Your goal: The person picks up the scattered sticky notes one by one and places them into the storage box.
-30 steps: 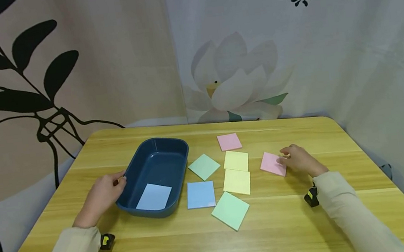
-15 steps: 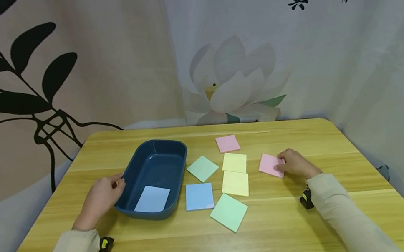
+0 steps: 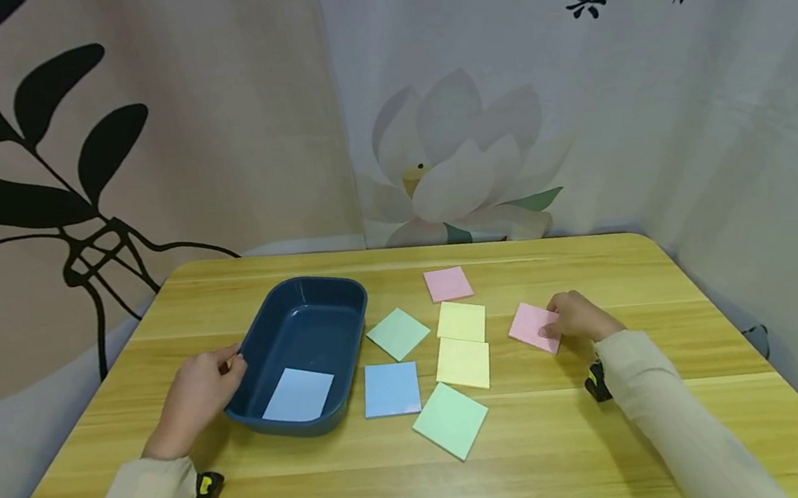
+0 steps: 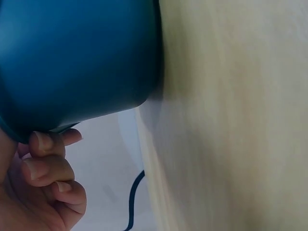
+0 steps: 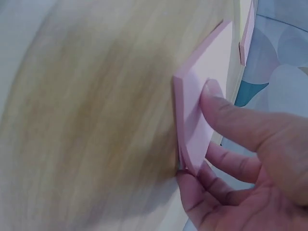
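My left hand (image 3: 196,394) grips the left rim of a dark blue plastic basin (image 3: 343,372); the left wrist view shows its fingers (image 4: 50,168) curled under the rim. A light blue sticky note pad (image 3: 299,394) lies inside the basin, at its near end. On the right, my right hand (image 3: 581,316) pinches the near right corner of a pink sticky note pad (image 3: 530,324). In the right wrist view the thumb (image 5: 226,110) presses on top of the pad, while fingertips are at its corner edge, which bends slightly. The pad appears to rest on the table.
Between basin and right hand lie a second pink pad (image 3: 448,284), a green pad (image 3: 398,334), a blue pad (image 3: 390,389), two yellow pads (image 3: 462,322) touching each other, and a larger green pad (image 3: 452,421). A printed curtain (image 3: 265,132) hangs behind the wooden table (image 3: 287,495).
My right hand's fingers have closed onto the corner of the pink pad, and the wrist has shifted slightly left. My left hand stays at the basin rim. The head view has drifted slightly.
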`<action>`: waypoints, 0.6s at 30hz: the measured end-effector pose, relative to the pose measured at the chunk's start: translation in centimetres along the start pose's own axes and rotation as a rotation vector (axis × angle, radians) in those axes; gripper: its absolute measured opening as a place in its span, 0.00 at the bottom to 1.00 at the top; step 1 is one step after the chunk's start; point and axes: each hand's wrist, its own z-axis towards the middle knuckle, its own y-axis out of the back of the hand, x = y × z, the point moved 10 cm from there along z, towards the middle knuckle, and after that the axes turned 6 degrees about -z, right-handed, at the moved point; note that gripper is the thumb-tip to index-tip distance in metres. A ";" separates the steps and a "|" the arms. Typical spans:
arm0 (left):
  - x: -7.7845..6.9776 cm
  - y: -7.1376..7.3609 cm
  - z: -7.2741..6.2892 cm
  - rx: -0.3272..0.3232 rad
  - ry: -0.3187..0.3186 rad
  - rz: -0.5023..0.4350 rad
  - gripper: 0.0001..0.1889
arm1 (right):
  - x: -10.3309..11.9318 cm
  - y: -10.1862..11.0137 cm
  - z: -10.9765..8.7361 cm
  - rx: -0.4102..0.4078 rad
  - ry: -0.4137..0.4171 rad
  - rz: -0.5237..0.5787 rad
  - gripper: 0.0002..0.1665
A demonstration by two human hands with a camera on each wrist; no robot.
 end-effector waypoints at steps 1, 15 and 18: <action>0.0 0.0 0.0 -0.001 0.000 0.001 0.21 | 0.0 0.0 0.0 0.002 -0.003 0.001 0.26; 0.0 0.1 -0.1 0.006 0.015 0.010 0.21 | -0.2 0.1 0.2 0.011 -0.034 0.020 0.26; 0.1 0.0 -0.1 0.023 0.029 0.001 0.22 | 0.1 0.3 0.0 -0.004 -0.016 0.018 0.26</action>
